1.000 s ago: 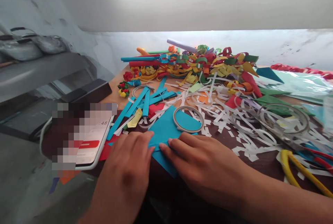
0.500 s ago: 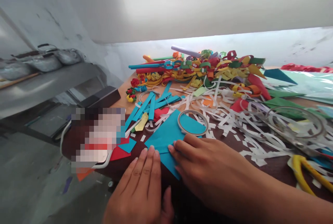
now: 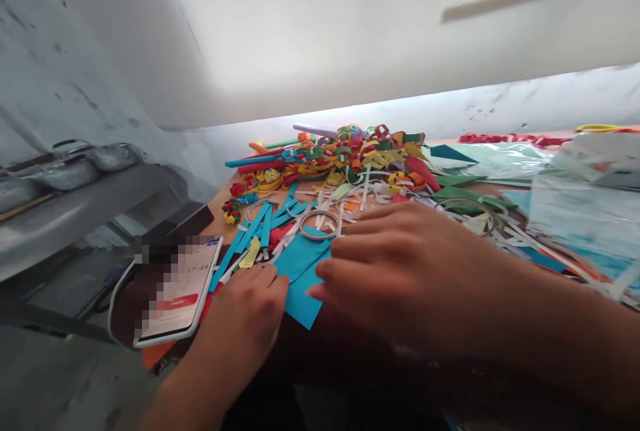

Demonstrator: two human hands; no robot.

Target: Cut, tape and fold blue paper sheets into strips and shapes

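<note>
A folded sheet of blue paper (image 3: 303,297) lies at the table's front edge, with a crease running across it. At its left edge my left hand (image 3: 250,307) is closed, the fingertips bent down on the paper. My right hand (image 3: 385,267) is also curled closed over the paper's right side, thumb and fingertips at its edge; the palm hides part of it. A roll of narrow tape (image 3: 319,236) rests on the far corner of the sheet.
Left of the paper lies a phone (image 3: 185,291) by the table edge. Blue paper strips (image 3: 254,227) and white scraps are scattered behind. Farther back is a heap of coloured paper chains (image 3: 350,154). A second tape roll (image 3: 493,217) and plastic-wrapped sheets (image 3: 500,159) are on the right.
My left hand has gone from lying flat with fingers stretched out to curled at the paper's left edge. My right hand has lifted somewhat. The view has shifted right and up.
</note>
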